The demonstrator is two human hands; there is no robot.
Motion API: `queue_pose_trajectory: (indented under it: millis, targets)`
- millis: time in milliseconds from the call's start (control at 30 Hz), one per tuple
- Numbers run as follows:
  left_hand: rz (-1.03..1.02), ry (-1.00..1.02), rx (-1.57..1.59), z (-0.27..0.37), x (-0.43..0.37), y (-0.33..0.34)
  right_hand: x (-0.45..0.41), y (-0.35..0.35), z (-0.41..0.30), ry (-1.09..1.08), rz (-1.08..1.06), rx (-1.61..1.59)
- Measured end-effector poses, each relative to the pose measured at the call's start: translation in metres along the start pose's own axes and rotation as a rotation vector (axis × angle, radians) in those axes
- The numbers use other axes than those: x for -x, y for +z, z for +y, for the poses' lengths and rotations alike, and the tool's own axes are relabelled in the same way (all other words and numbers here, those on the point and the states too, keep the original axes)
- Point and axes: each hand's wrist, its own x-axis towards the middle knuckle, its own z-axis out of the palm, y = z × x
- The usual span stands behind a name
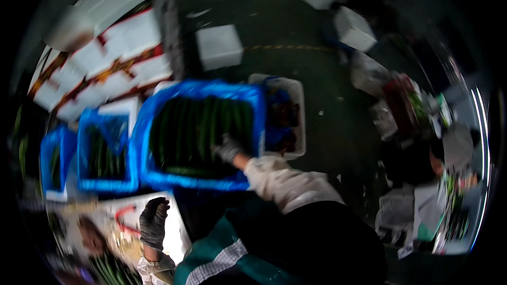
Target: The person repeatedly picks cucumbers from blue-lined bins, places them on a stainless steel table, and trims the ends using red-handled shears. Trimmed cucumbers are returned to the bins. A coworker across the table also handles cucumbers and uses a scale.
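Long dark-green cucumbers (190,130) lie side by side in a large box lined with blue plastic film (194,183). Over the right part of this row is my right hand (229,149) in a grey knitted glove, its fingers at or just above the cucumbers. Blur hides whether it grips one. My left hand (153,223), gloved too, is raised above a white board or lid (178,221) near my body. Its fingers are loosely bent, and nothing shows in them.
Two smaller blue-lined boxes, the nearer with cucumbers (105,154), stand to the left. A white plastic basket (302,118) adjoins the large box on the right. Stacked white cartons (134,31) are at upper left; a white foam box (220,45) sits on the floor. More cucumbers (111,269) lie at lower left.
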Motion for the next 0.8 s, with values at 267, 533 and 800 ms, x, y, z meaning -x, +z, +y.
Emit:
queue_pose_trajectory:
  millis: [267, 533, 800]
  targets:
    - [-0.07, 0.359, -0.557, -0.087, -0.216, 0.105, -0.063, -0.004, -0.006, 0.109, -0.029, 0.088]
    - [-0.096, -0.148, -0.965, -0.044, -0.231, 0.158, -0.091, -0.002, -0.022, 0.161, 0.03, 0.202]
    - [-0.182, -0.251, -0.894, -0.054, -0.24, 0.177, -0.113, -0.012, -0.025, 0.238, -0.153, 0.138]
